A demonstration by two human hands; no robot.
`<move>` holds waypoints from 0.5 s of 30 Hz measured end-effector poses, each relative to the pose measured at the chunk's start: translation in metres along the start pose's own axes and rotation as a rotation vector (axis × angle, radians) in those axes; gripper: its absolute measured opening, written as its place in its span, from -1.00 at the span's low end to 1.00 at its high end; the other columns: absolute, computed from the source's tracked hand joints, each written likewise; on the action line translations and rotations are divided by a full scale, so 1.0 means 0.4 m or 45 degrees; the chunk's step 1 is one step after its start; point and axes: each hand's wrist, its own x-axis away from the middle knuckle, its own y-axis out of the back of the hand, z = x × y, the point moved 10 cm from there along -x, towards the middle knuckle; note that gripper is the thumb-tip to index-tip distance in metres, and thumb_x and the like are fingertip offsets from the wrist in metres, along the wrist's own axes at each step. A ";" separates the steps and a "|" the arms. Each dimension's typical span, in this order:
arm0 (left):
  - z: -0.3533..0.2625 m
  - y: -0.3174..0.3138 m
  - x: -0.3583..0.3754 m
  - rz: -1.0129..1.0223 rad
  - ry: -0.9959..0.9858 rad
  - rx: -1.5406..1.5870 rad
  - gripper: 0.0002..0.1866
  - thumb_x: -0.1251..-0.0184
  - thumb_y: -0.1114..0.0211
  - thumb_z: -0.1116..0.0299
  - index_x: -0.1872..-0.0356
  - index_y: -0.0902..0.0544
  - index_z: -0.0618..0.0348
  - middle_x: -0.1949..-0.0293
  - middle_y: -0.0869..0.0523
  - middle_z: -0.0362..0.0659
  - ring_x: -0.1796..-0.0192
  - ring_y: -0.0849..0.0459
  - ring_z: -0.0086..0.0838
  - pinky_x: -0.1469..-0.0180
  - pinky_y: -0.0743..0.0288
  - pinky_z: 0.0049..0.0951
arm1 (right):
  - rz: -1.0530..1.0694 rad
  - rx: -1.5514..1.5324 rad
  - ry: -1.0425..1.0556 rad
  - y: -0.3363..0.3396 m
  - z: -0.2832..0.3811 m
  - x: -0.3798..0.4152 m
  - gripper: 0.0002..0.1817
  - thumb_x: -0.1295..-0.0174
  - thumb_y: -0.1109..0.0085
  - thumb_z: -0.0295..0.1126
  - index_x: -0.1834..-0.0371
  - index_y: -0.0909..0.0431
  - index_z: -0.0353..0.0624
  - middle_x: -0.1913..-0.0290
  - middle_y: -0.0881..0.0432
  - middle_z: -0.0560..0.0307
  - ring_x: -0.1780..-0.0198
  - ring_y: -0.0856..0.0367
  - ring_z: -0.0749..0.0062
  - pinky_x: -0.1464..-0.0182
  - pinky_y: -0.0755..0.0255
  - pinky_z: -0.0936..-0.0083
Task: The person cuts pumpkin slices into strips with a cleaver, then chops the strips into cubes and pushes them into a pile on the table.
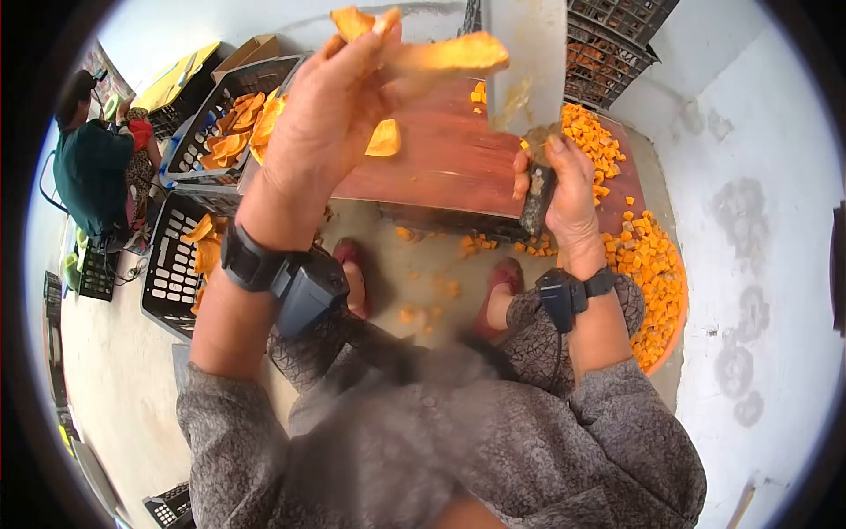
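My left hand (330, 106) is raised over the red-brown board (423, 181), its fingers closed around orange pumpkin pieces (458, 55). One long slice sticks out to the right, and another bit shows above the fingers. In my right hand (568, 189) is a cleaver (525, 66), gripped by its dark handle, with the wide blade pointing away from me and smeared with pumpkin. A loose pumpkin slice (383, 138) lies on the board beside my left wrist. Diced pumpkin (592, 145) is heaped on the board to the right of the cleaver.
An orange tub (680, 304) full of pumpkin cubes stands by my right knee. Black crates (167, 282) with pumpkin slices are on the left; more crates (608, 57) are stacked behind the board. Cubes lie scattered on the floor. Another person (97, 167) sits at the far left.
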 end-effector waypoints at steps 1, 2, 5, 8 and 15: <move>-0.011 -0.002 -0.007 0.005 -0.004 0.006 -0.74 -0.49 -0.18 0.28 -0.03 -0.53 0.23 -0.01 -0.62 -0.14 -0.12 -0.65 -0.23 -0.28 -0.52 -0.07 | -0.005 -0.036 0.092 -0.010 0.028 0.006 -0.67 -0.39 -0.08 -0.15 0.19 -0.48 -0.27 0.43 -0.63 0.13 0.60 -0.55 0.52 0.57 -0.40 0.59; -0.026 -0.014 -0.015 0.083 -0.032 0.071 -0.73 -0.48 -0.20 0.27 -0.03 -0.53 0.23 0.00 -0.62 -0.14 -0.13 -0.65 -0.23 -0.27 -0.53 -0.09 | -0.004 -0.026 0.095 -0.021 0.038 0.009 -0.67 -0.39 -0.08 -0.15 0.19 -0.48 -0.27 0.43 -0.63 0.13 0.60 -0.55 0.52 0.57 -0.40 0.59; -0.075 -0.097 0.013 0.099 -0.011 -0.077 -0.75 -0.55 -0.10 0.19 0.06 -0.46 0.18 0.19 -0.56 -0.17 0.16 -0.55 -0.52 0.02 -0.49 -0.45 | -0.039 0.555 0.050 -0.047 0.039 0.002 -0.69 -0.44 -0.06 -0.16 0.20 -0.45 -0.23 0.44 -0.57 0.10 0.65 -0.48 0.58 0.63 -0.44 0.61; -0.002 -0.030 -0.039 0.074 -0.039 0.082 -0.83 -0.54 -0.14 0.24 0.11 -0.49 0.12 0.25 -0.57 -0.25 0.30 -0.55 -0.60 0.06 -0.56 -0.45 | -0.069 0.489 -0.222 -0.021 -0.029 -0.007 -0.69 -0.43 -0.09 -0.16 0.21 -0.44 -0.22 0.49 -0.54 0.14 0.68 -0.44 0.63 0.68 -0.39 0.64; 0.306 0.146 -0.098 -0.163 0.204 -0.047 -0.73 -0.43 -0.27 0.34 -0.02 -0.46 0.20 0.06 -0.60 -0.16 0.08 -0.72 -0.33 0.02 -0.72 -0.33 | -0.222 0.567 -0.463 0.125 -0.168 0.008 -0.68 -0.44 -0.08 -0.15 0.20 -0.43 -0.24 0.54 -0.52 0.14 0.68 -0.43 0.61 0.68 -0.39 0.60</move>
